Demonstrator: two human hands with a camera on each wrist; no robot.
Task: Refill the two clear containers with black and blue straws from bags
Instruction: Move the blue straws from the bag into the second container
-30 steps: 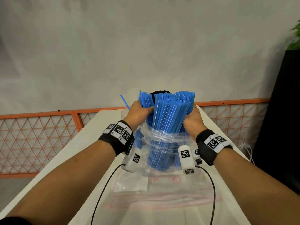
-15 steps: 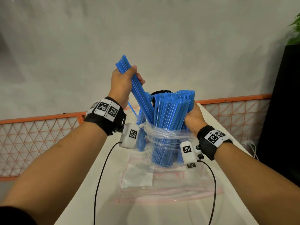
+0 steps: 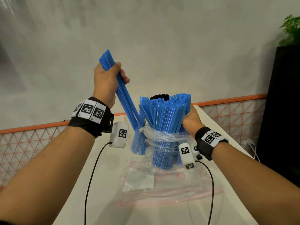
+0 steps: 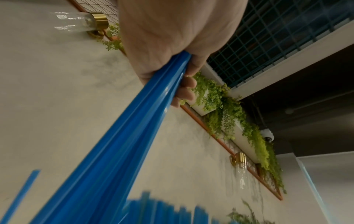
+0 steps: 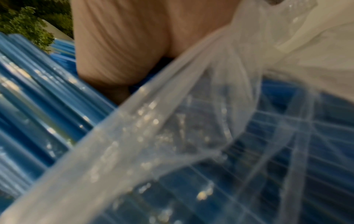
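My left hand (image 3: 108, 78) grips a small bunch of blue straws (image 3: 125, 98) near its upper end and holds it raised and tilted; its lower end reaches a clear container (image 3: 138, 143) with blue straws on the left. In the left wrist view the bunch (image 4: 118, 151) runs down from the curled fingers (image 4: 186, 91). My right hand (image 3: 189, 118) grips the large bundle of blue straws (image 3: 162, 117) standing in a clear plastic bag (image 3: 164, 140). Black straws (image 3: 159, 96) show just behind the bundle's top. In the right wrist view the bag (image 5: 172, 136) and blue straws (image 5: 38, 106) fill the picture.
A flat zip bag (image 3: 162, 184) with red print lies on the white table (image 3: 103, 184) in front of the bundle. An orange mesh rail (image 3: 24, 143) runs behind the table. A black cabinet (image 3: 282, 111) with a plant stands at the right.
My left hand has drawn a small bunch of blue straws away from the big bundle and lifted it up and to the left. The right hand has kept its grip on the bundle.
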